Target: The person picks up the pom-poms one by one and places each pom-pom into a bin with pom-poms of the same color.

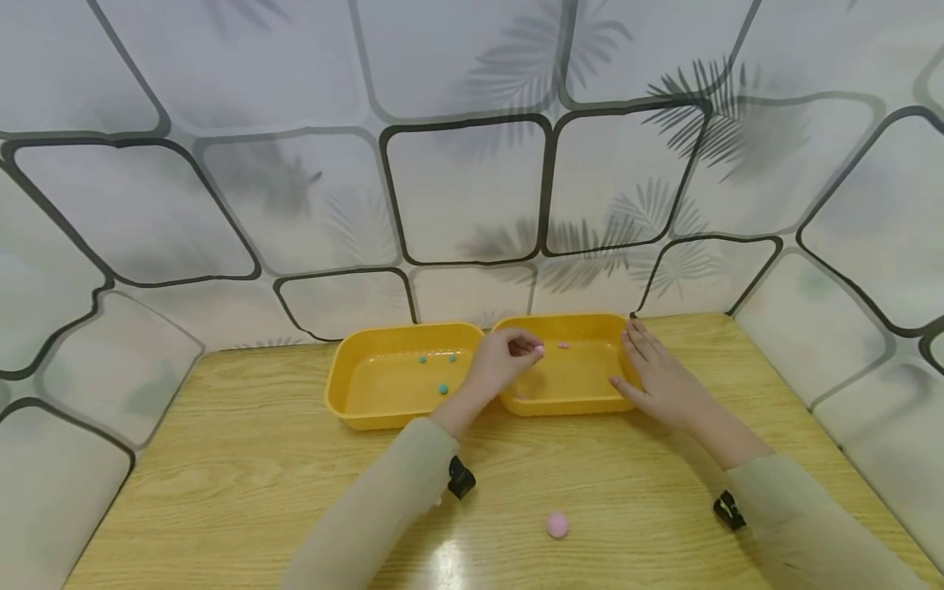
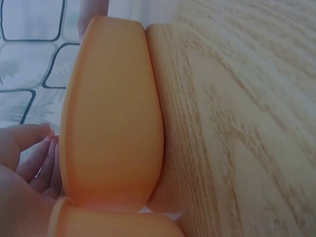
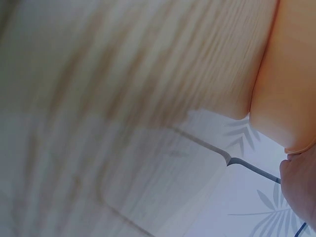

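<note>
Over the left part of the right-hand yellow tray (image 1: 568, 405), my left hand (image 1: 504, 358) pinches a small pink ball (image 1: 540, 351) between thumb and fingertips. The left wrist view shows this hand (image 2: 29, 158) beside the tray's outer wall (image 2: 111, 113). Small pink pieces (image 1: 564, 345) lie on that tray's floor. My right hand (image 1: 660, 377) rests against the tray's right end with its fingers straight. Only a bit of the right hand (image 3: 298, 182) shows in the right wrist view. A larger pink ball (image 1: 557, 525) sits on the table in front.
A second yellow tray (image 1: 361, 419) stands at the left, close beside the first, with a few small teal balls (image 1: 443, 389) in it. Both trays are on a wood-grain table (image 1: 243, 459), near the patterned cloth wall (image 1: 472, 197) at the back.
</note>
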Tool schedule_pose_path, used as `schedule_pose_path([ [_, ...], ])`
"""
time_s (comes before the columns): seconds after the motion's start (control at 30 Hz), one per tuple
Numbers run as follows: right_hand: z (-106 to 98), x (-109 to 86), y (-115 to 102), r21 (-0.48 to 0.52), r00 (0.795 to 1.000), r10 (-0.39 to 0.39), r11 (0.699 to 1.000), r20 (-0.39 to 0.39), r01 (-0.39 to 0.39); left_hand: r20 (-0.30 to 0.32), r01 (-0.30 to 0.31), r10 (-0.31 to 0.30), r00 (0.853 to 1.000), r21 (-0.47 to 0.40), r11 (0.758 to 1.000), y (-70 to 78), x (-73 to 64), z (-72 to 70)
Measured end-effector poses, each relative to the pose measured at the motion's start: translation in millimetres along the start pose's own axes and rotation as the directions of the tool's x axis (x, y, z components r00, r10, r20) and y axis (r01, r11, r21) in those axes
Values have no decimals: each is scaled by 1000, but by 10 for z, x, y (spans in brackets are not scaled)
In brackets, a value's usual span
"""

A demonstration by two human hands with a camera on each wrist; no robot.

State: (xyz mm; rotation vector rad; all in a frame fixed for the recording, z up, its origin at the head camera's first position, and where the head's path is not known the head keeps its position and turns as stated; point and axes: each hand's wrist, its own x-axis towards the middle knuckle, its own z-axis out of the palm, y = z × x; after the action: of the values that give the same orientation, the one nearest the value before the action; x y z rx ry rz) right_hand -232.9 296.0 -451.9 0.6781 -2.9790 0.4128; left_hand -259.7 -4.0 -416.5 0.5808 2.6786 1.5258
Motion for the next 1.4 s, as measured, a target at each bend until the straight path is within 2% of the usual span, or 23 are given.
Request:
schedule_pose_path([
  [0.13,-10,0,-12,-1,1000,1,1000,2,-1,-6,34,-34,999,-14,999,-22,25,-2],
  [0.3,-22,-3,-27,2,1000,6,1000,2,-6,-20,43,-43,999,6,999,-37,50,25],
  [0.6,3,-6,6,-7,1000,7,1000,3,-7,-41,69,-64,997,138,988,-37,89,91],
  [0.8,-3,-6,-2,-1,1000,8,1000,7,-8,-41,86,-79,996,190,978,-36,107,101],
  [1.0,-21,-11,-23,1,1000,16,1000,12,-16,-32,98,-93,995,196,976,-18,125,94],
  [1.17,-30,-12,-32,4,1000,15,1000,10,-15,-37,84,-78,996,196,977,-34,143,92],
  [1.4,-22,-2,-24,2,1000,15,1000,11,-15,-50,53,-48,998,121,991,-42,116,48],
])
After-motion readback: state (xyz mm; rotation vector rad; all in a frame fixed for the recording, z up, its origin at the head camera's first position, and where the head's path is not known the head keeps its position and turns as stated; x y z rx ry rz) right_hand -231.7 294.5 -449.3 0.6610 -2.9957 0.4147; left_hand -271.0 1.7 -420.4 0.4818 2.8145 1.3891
